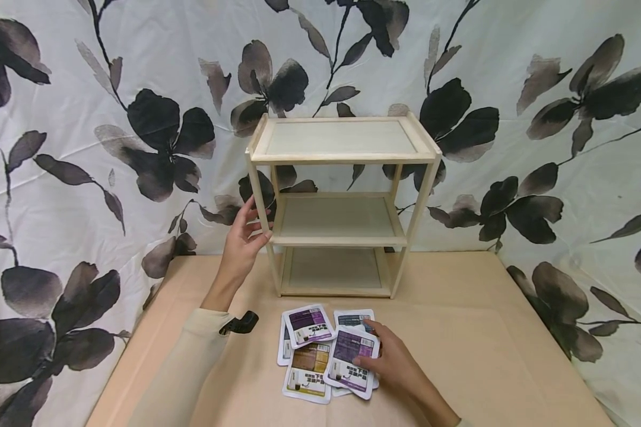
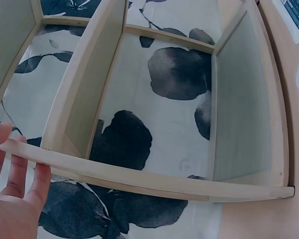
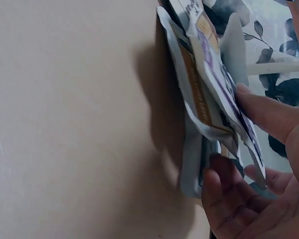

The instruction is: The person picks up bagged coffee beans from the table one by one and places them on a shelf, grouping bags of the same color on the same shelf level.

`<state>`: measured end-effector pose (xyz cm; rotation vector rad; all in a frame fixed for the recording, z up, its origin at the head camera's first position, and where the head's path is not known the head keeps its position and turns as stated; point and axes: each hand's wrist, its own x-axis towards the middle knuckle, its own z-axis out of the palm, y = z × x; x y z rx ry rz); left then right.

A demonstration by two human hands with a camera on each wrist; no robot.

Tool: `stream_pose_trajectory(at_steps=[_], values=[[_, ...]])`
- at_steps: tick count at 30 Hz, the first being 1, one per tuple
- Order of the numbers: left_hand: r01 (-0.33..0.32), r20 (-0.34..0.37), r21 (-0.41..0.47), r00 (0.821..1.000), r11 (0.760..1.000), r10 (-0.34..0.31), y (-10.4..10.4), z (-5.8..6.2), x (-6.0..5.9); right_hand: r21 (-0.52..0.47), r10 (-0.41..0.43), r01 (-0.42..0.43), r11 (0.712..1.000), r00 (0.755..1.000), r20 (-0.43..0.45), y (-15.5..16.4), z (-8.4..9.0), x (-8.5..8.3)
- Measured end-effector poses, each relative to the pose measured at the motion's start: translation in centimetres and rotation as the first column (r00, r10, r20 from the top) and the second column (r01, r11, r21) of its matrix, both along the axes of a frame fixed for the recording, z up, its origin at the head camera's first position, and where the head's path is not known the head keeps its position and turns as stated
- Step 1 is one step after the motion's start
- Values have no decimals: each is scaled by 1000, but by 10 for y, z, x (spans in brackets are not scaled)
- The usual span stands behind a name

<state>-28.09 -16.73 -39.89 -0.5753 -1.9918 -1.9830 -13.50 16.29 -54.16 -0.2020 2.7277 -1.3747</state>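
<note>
Head view: small wooden shelf (image 1: pixel 342 207) with three tiers stands on a tan table (image 1: pixel 486 356), against a floral cloth (image 1: pixel 85 148). All three tiers are bare.

Left hand (image 1: pixel 243 240) is at the shelf's front left post, level with the middle tier. Fingers are mostly straight, fingertips against the post; the thumb touches the tier's front corner. No curl round the wood is visible. In the left wrist view the fingers (image 2: pixel 17 169) lie behind the post, and only part of the palm is in frame.

Packets (image 1: pixel 320 350): a loose overlapping pile lies on the table just in front of the shelf. At least five show: two purple-labelled, one brown and yellow, one blue-grey, one mostly covered at the left edge. Print is too small to read.

Right hand (image 1: pixel 392 362) rests on the right side of the pile and pinches the purple packet (image 1: pixel 349 359), thumb on top. The fingers beneath are hidden in the head view. The right wrist view shows the thumb (image 3: pixel 269 112) on the packet's face and fingers (image 3: pixel 229 194) curled under lifted packet edges; how many packets are gripped cannot be told.

A black clip (image 1: pixel 240 323) sits on the left sleeve (image 1: pixel 187 362) at the wrist.
</note>
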Motion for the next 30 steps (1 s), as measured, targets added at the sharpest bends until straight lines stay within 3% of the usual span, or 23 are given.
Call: stream_pose_trajectory(at_steps=[11,20,25,30], values=[[-26,-42,-43,999,999,24,-1,-5,-6,-25,-3,2,1000,1000,-31,2,-1,5],[-23,-32,-45,999,999,22,-2,-2,-6,63,-10,18,998,993,-122,5,5,4],[-24,-22,-54,1000,998,23,-2,0,-5,-28,-4,0,1000,991,-137,5,10,4],[-19,-17,-46,1000,999,18,-2,-1,-4,-126,103,-115,985,990,-97,4,7,5]])
